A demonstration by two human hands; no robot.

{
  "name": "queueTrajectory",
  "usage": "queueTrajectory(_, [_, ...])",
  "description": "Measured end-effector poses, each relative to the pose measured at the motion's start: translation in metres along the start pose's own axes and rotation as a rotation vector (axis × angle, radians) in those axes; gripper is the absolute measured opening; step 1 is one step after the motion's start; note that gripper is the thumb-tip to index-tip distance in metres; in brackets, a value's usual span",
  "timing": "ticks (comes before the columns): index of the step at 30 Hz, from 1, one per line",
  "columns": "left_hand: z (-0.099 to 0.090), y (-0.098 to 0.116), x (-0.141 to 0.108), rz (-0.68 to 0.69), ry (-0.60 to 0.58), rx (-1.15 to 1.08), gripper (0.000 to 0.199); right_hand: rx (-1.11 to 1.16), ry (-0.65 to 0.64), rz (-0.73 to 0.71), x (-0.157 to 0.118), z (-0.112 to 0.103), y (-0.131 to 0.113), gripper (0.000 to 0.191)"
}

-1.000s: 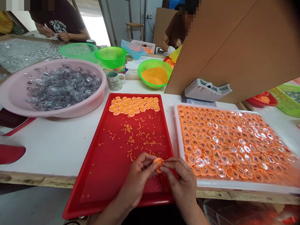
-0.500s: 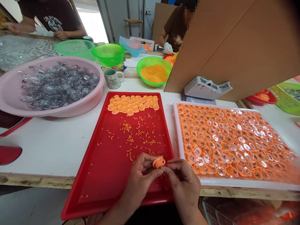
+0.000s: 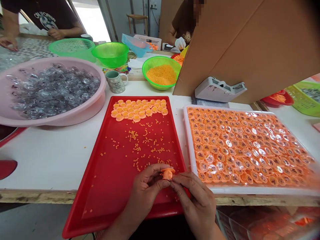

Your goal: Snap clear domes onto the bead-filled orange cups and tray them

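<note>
Orange cap [image 3: 167, 173], one, pinched between fingers of left hand [image 3: 145, 191] and right hand [image 3: 193, 196], low centre of frame, over near edge of one red tray [image 3: 105, 186]. Two hands curled inward, fingertips meeting. One white tray [image 3: 225, 190] at right on desk [image 3: 50, 156].

Bright daylight pours through a doorway [image 3: 93, 21] beyond the white tabletop [image 3: 50, 153]; a wooden stool [image 3: 137, 20] stands against the grey wall [image 3: 122, 16].
</note>
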State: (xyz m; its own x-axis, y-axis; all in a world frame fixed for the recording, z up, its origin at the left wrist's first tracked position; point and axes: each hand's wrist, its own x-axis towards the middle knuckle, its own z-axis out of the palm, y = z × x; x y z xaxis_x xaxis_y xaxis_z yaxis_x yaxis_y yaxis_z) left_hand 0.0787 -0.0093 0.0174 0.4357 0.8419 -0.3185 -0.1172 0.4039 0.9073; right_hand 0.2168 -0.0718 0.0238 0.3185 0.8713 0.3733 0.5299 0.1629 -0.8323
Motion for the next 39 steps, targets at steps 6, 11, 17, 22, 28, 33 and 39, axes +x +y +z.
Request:
queueTrajectory(6, [0.004,0.003,-0.002,0.028,-0.018,0.026,0.019,-0.033,0.028,0.022,-0.007,0.001,0.002,0.021])
queueTrajectory(11, [0.002,0.004,-0.003,0.054,-0.07,-0.036,0.021,0.007,-0.044,0.074,-0.008,0.003,0.004,0.034])
queueTrajectory(17, [0.0,-0.001,-0.007,0.106,-0.085,0.062,0.014,-0.068,-0.07,-0.032,-0.009,0.0,-0.002,0.033])
queueTrajectory(22, [0.002,-0.005,-0.007,0.076,-0.03,0.016,0.01,-0.042,-0.052,0.073,-0.012,0.011,-0.002,0.025])
queueTrajectory(28, [0.015,-0.012,0.002,0.006,-0.086,0.067,0.032,0.234,-0.139,0.449,-0.006,-0.022,0.007,0.012])
queueTrajectory(33, [0.014,-0.015,0.016,-0.062,-0.009,0.178,0.037,-0.05,0.083,0.689,-0.013,-0.091,0.034,0.023])
queueTrajectory(39, [0.011,-0.016,0.021,-0.13,-0.008,0.358,0.022,-0.389,-0.052,0.492,-0.016,-0.094,0.063,0.015])
